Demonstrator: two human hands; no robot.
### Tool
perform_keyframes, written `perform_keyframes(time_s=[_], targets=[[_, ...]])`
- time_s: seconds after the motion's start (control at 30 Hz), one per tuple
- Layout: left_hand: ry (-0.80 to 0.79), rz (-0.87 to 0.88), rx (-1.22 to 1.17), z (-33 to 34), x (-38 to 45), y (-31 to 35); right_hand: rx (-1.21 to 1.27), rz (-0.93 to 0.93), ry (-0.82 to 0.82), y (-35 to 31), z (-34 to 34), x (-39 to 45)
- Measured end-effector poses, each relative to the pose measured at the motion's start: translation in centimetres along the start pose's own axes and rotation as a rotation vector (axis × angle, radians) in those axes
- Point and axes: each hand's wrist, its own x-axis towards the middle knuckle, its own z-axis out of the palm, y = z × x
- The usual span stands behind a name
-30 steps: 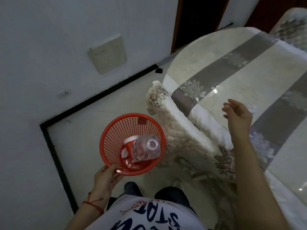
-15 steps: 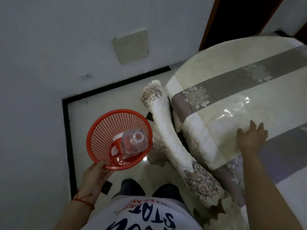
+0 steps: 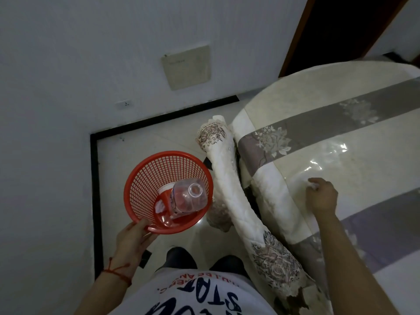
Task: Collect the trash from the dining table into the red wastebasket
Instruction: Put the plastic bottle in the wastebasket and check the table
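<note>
My left hand (image 3: pixel 134 235) grips the near rim of the red mesh wastebasket (image 3: pixel 147 178), held above the floor to the left of the table. Inside it lie a clear plastic bottle (image 3: pixel 188 198) without a cap and a white cup with red print (image 3: pixel 162 201). My right hand (image 3: pixel 321 196) rests on the dining table (image 3: pixel 341 142) near its left edge, fingers curled around a small white crumpled scrap (image 3: pixel 313 184). Most of the scrap is hidden under the fingers.
A chair back in a white lace cover (image 3: pixel 229 178) stands between the basket and the table. The table carries a cream and grey floral cloth under clear plastic. A white wall with a beige panel (image 3: pixel 186 67) is behind; a dark doorway (image 3: pixel 341 26) lies at the upper right.
My right hand slid left and nearer across the table and its fingers closed on a small white scrap. The basket stays in my left hand; the view shifted slightly.
</note>
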Motion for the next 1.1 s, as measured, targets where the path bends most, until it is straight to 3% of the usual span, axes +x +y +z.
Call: perform_keyframes(time_s=[0.13, 0.3, 0.43, 0.53, 0.63, 0.9, 1.1], targets=[[-0.055, 0.0, 0.013, -0.3, 0.5, 0.2, 0.235, -0.108, 0.025, -7.3, 0.4, -2.3], [-0.08, -0.023, -0.003, -0.9, 1.8, 0.5, 0.517, -0.402, -0.059, -18.2, 1.3, -8.0], [-0.066, -0.03, -0.002, -1.6, 2.9, 1.3, 0.461, -0.644, -0.295, -24.3, 4.4, -13.3], [-0.076, -0.025, -0.012, -2.5, 3.8, 2.2, 0.281, -0.744, -0.5, -27.1, 7.9, -16.2], [-0.1, -0.029, -0.019, -3.7, 4.9, 3.5, 0.051, -0.774, -0.698, -28.9, 11.1, -17.7], [-0.107, -0.041, -0.054, -8.9, 10.0, 8.2, 0.129, -0.728, -0.471, -33.9, 14.6, -15.3], [-0.038, -0.037, -0.093, -13.0, 14.2, 11.4, 0.141, -0.462, -0.48, -33.6, 20.5, -12.7]])
